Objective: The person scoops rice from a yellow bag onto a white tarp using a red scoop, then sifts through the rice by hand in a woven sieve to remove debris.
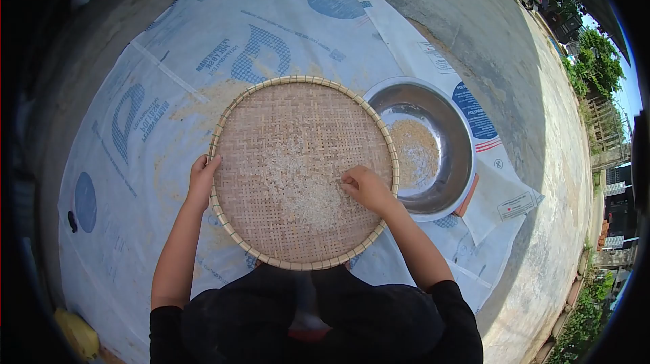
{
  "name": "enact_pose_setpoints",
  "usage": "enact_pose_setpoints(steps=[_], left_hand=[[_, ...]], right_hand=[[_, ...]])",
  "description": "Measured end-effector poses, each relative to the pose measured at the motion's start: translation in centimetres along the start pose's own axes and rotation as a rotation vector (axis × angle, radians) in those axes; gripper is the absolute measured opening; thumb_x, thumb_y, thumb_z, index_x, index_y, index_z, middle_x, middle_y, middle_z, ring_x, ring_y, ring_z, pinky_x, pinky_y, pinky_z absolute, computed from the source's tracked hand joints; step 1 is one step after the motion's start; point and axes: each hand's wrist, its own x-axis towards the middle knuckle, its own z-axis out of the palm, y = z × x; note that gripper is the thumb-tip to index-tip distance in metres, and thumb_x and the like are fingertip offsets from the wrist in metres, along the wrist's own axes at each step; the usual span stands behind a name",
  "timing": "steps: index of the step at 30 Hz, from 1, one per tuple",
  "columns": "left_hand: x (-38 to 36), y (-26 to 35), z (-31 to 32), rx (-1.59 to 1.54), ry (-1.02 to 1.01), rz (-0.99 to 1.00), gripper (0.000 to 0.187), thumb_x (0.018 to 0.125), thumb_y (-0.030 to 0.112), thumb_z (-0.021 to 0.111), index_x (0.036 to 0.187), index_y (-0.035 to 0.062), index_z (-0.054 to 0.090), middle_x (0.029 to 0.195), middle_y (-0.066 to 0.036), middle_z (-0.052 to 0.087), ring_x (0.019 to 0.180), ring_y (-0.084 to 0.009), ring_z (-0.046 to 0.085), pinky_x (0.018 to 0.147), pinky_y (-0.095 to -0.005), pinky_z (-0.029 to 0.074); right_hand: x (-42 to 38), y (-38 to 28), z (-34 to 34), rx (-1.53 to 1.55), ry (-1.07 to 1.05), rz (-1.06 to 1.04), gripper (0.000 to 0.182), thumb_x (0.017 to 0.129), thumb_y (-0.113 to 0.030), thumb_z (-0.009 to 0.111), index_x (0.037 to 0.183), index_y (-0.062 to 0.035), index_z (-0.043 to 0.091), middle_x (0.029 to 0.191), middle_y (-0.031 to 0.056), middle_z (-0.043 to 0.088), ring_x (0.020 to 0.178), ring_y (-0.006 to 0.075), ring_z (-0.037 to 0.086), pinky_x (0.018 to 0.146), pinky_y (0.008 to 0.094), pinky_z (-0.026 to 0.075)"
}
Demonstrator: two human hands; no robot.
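A round woven bamboo tray (271, 117) with a bound rim lies over my lap, pale grains (315, 201) scattered across its middle and lower part. My left hand (202, 178) grips the tray's left rim, thumb on top. Over the right part of the tray, my right hand (362, 187) is closed, its fingertips pinched together close to the grains; whatever they hold is too small to make out. Just right of the tray stands a metal basin (459, 154) with light brown grain (414, 147) at its bottom, partly hidden by the tray's rim.
A white and blue printed sheet (183, 53) covers the ground, with grain bits spread beyond the tray. Something reddish (467, 195) shows by the basin's lower right edge. A yellow object (76, 333) is at the lower left. Concrete ground (542, 195) extends to the right.
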Motion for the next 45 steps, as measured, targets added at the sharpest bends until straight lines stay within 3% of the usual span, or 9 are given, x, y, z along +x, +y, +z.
enact_pose_setpoints(steps=[7, 29, 31, 33, 35, 38, 40, 42, 45], left_hand=[[-0.1, 0.0, 0.2, -0.032, -0.01, -0.025, 0.024, 0.085, 0.024, 0.058, 0.091, 0.001, 0.055, 0.082, -0.006, 0.058, 0.072, -0.0133, 0.054, 0.066, -0.0275, 0.044], [0.0, -0.4, 0.0, -0.004, -0.005, -0.054, 0.027, 0.085, 0.025, 0.058, 0.093, -0.0011, 0.056, 0.084, -0.008, 0.06, 0.072, -0.0147, 0.056, 0.066, -0.028, 0.045], [-0.1, -0.3, 0.2, -0.008, 0.001, -0.049, 0.027, 0.085, 0.025, 0.058, 0.093, -0.001, 0.056, 0.084, -0.008, 0.06, 0.072, -0.0146, 0.056, 0.066, -0.028, 0.045], [-0.2, -0.3, 0.1, -0.012, 0.012, -0.043, 0.027, 0.085, 0.025, 0.058, 0.093, -0.0009, 0.056, 0.084, -0.008, 0.06, 0.072, -0.0145, 0.056, 0.065, -0.0281, 0.045], [0.0, -0.4, 0.2, 0.006, 0.014, -0.051, 0.026, 0.085, 0.025, 0.058, 0.092, -0.0006, 0.057, 0.083, -0.007, 0.06, 0.072, -0.0139, 0.055, 0.065, -0.0277, 0.045], [-0.1, -0.3, 0.2, 0.004, -0.006, -0.029, 0.025, 0.085, 0.025, 0.058, 0.091, 0.0001, 0.057, 0.082, -0.006, 0.06, 0.071, -0.0132, 0.055, 0.065, -0.0273, 0.045], [-0.1, -0.6, 0.1, 0.016, -0.006, -0.03, 0.025, 0.085, 0.025, 0.058, 0.09, 0.0004, 0.058, 0.081, -0.005, 0.06, 0.071, -0.013, 0.055, 0.065, -0.0271, 0.044], [0.1, -0.8, 0.0, 0.031, -0.001, -0.025, 0.024, 0.085, 0.025, 0.058, 0.09, 0.0007, 0.058, 0.08, -0.005, 0.06, 0.071, -0.0127, 0.054, 0.065, -0.027, 0.044], [0.2, -1.0, -0.2, 0.062, 0.001, -0.017, 0.027, 0.085, 0.027, 0.058, 0.092, 0.001, 0.058, 0.081, -0.004, 0.059, 0.072, -0.0117, 0.054, 0.066, -0.0258, 0.044]], right_hand=[[0.9, 0.3, 1.5, 0.006, 0.007, 0.064, 0.013, 0.075, -0.015, 0.063, 0.082, -0.0053, 0.058, 0.084, 0.0118, 0.057, 0.078, 0.0305, 0.057, 0.068, 0.0377, 0.046], [0.4, 0.4, 2.0, -0.278, 0.102, -0.064, 0.01, 0.082, -0.013, 0.053, 0.084, -0.0029, 0.055, 0.092, 0.0126, 0.051, 0.083, 0.0327, 0.056, 0.069, 0.0426, 0.047], [0.6, 1.1, -0.8, -0.268, 0.271, -0.128, 0.01, 0.082, -0.01, 0.054, 0.087, -0.0022, 0.054, 0.091, 0.0135, 0.052, 0.081, 0.0327, 0.056, 0.068, 0.0423, 0.046], [0.5, 1.6, -4.4, -0.2, 0.553, 0.075, 0.011, 0.081, -0.007, 0.053, 0.091, -0.0023, 0.056, 0.091, 0.0135, 0.053, 0.08, 0.0328, 0.056, 0.068, 0.0419, 0.045], [0.4, 2.7, -7.1, -0.348, 0.847, 0.212, 0.018, 0.078, 0.0, 0.053, 0.096, -0.0003, 0.058, 0.09, 0.0147, 0.053, 0.081, 0.0294, 0.056, 0.071, 0.0387, 0.046], [0.4, 2.0, -6.7, -0.362, 0.735, 0.185, 0.023, 0.078, -0.002, 0.053, 0.101, -0.0026, 0.059, 0.093, 0.0147, 0.056, 0.083, 0.0308, 0.057, 0.071, 0.0389, 0.046], [0.5, -0.3, -4.6, -0.316, 0.397, 0.123, 0.024, 0.079, -0.006, 0.055, 0.102, -0.0055, 0.06, 0.095, 0.0132, 0.059, 0.085, 0.0314, 0.058, 0.072, 0.0388, 0.047], [0.8, -0.8, -1.8, -0.261, 0.196, -0.04, 0.022, 0.078, -0.012, 0.058, 0.1, -0.0075, 0.061, 0.095, 0.0113, 0.06, 0.085, 0.0315, 0.059, 0.073, 0.0384, 0.048], [0.8, -1.2, 1.6, -0.176, 0.101, -0.07, 0.021, 0.078, -0.013, 0.061, 0.098, -0.007, 0.06, 0.093, 0.0109, 0.059, 0.084, 0.03, 0.059, 0.073, 0.0383, 0.048]])
